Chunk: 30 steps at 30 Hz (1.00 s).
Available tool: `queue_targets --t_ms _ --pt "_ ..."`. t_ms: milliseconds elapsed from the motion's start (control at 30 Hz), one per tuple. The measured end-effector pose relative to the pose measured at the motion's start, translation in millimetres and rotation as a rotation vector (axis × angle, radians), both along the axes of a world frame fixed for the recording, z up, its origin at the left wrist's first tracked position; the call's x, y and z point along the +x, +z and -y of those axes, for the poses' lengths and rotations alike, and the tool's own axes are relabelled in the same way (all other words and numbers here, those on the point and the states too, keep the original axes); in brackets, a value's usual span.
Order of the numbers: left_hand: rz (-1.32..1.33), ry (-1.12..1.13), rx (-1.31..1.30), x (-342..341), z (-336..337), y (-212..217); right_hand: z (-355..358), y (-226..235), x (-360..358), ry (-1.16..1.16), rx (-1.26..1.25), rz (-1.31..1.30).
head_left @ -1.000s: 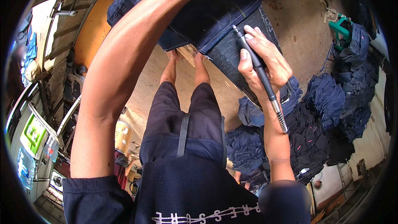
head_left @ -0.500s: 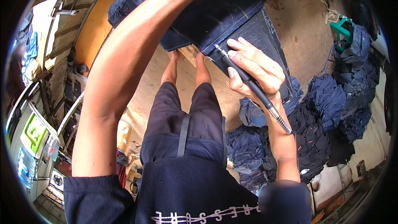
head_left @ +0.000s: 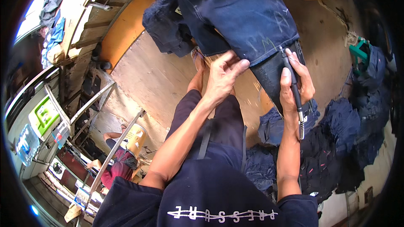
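Note:
Dark blue denim trousers [head_left: 248, 21] are draped over a narrow black board [head_left: 269, 77], with the stitched leg hem lying across it. My right hand [head_left: 299, 82] is closed around a slim black rotary tool handpiece [head_left: 293, 77], which has a spring-like sleeve at its cord end. The tool's tip rests at or very near the hem, toward its right end. At the hem's left corner, my left hand [head_left: 221, 77] has its thumb and fingers at the cloth edge and appears to pinch it. Pale chalk-like marks show on the denim above the hem.
Heaps of dark cloth [head_left: 336, 122] lie on the floor at the right, near a green stool [head_left: 358, 51]. At the lower left are a person in a maroon top [head_left: 120, 168], a yellowish can [head_left: 136, 138] and a metal rail [head_left: 113, 147]. An orange panel [head_left: 126, 25] leans behind.
My left hand has come down from the far side of the denim to the hem's near left corner. The tool has moved along the hem from its left part toward its right end.

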<state>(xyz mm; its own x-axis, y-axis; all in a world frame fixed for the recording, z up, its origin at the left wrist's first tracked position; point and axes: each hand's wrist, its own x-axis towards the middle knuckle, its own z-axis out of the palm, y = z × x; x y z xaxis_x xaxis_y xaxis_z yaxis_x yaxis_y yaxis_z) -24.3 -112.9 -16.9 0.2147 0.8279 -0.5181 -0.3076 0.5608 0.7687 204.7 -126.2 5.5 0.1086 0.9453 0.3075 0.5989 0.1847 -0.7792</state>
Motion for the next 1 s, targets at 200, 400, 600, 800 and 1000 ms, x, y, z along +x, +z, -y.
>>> queue_targets --t_ms 200,400,600,800,1000 --pt "0.012 0.201 -0.088 -1.2 -6.0 -7.0 2.3 5.1 -6.4 0.026 -0.017 0.044" --pt "-0.149 0.039 0.068 -2.8 -4.6 -15.5 3.5 9.9 -10.4 0.076 0.033 0.010" --pt "-0.072 0.126 0.075 -2.8 4.6 -34.6 10.0 0.1 -16.7 0.183 0.129 0.028" --pt "0.002 0.127 0.000 -2.3 5.1 -39.5 8.7 -3.4 -15.6 0.210 0.129 0.045" --pt "0.045 0.140 0.052 -2.2 6.8 -49.2 9.1 -4.5 -13.9 0.168 0.121 0.062"
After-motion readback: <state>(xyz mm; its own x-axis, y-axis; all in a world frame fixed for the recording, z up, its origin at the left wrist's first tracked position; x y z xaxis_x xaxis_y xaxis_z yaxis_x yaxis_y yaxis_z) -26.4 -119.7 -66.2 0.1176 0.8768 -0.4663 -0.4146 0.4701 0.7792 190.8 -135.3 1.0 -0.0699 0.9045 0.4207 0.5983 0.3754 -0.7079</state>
